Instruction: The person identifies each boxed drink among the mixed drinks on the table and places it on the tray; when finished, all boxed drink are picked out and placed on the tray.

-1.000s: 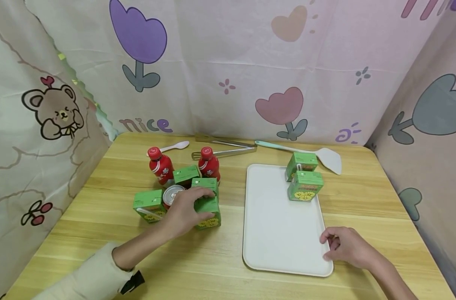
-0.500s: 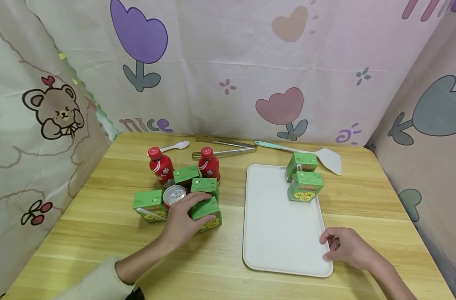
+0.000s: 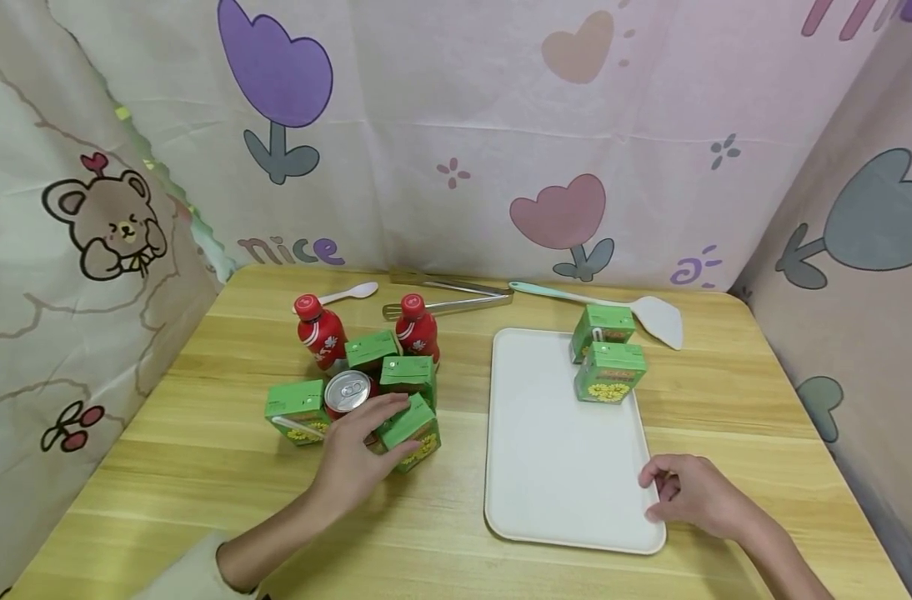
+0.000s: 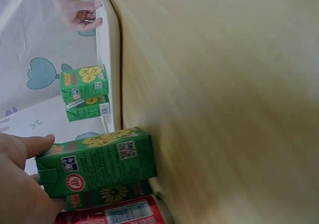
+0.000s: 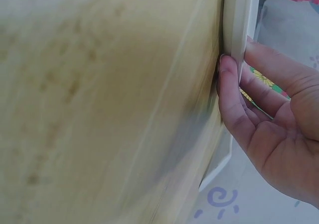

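Observation:
My left hand [image 3: 353, 462] holds a green drink carton [image 3: 417, 433] by its sides, with thumb and fingers around its upper part. In the left wrist view this carton [image 4: 99, 162] stands turned at an angle on the table, the thumb on its near top edge. Close behind it are another green carton [image 3: 409, 372] and a red can [image 3: 348, 390]. My right hand [image 3: 696, 496] pinches the right rim of a white tray [image 3: 561, 467]. In the right wrist view the thumb lies over the tray edge [image 5: 239, 25] and fingers are under it.
Two green cartons [image 3: 612, 371] stand at the tray's far right. Two red bottles [image 3: 418, 329], a third loose carton [image 3: 373, 348] and a carton with a straw [image 3: 297, 408] cluster at left. Metal tongs [image 3: 463, 304], a white spatula [image 3: 654, 319] and a spoon [image 3: 358, 290] lie at the back.
My left hand has drawn back toward the lower left, and the front carton has turned, its near corner swinging toward me. My right hand and the tray have stayed put.

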`<state>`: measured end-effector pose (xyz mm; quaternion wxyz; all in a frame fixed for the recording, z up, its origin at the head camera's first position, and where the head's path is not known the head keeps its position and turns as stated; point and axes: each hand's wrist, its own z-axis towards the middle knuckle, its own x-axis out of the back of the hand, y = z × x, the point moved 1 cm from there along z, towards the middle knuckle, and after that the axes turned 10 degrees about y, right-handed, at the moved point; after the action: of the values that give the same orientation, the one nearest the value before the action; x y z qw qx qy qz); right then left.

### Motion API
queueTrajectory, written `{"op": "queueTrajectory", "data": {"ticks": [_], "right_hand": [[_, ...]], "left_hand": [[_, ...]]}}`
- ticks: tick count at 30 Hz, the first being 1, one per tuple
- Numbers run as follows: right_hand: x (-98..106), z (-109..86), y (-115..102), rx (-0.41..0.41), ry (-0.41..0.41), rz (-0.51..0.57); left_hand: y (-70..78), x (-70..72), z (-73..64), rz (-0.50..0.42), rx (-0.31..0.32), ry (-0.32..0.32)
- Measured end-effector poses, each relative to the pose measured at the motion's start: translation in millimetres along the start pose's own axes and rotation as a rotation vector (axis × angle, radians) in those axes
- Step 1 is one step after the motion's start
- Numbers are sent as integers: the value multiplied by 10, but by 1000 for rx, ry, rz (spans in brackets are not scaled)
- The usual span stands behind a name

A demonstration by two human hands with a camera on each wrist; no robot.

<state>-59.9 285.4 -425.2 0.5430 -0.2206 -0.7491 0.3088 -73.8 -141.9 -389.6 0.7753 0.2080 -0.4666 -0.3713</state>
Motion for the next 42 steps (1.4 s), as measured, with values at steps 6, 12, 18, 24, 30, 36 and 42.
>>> {"op": "queueTrajectory", "data": {"ticks": [6, 12, 18, 24, 30, 36, 42], "right_hand": [[-1, 4, -7, -12, -3, -2], [-1, 1, -9, -16, -3, -7], [4, -2, -11, -17, 2, -19], [3, -5, -16, -12, 14, -29], [2, -5, -17, -13, 13, -28], [7, -6, -11, 12, 16, -17], [-7, -6, 13, 18, 18, 9]], "left_hand": [[-31, -11, -36, 15, -77, 62], [-54, -29, -20, -1, -136, 89], [5, -41, 32, -54, -97, 62], [132, -83, 115, -131, -26, 13], [231, -182, 177, -168, -20, -28], [322, -299, 230, -241, 28, -64], [427, -442, 329, -265, 143, -141]]}}
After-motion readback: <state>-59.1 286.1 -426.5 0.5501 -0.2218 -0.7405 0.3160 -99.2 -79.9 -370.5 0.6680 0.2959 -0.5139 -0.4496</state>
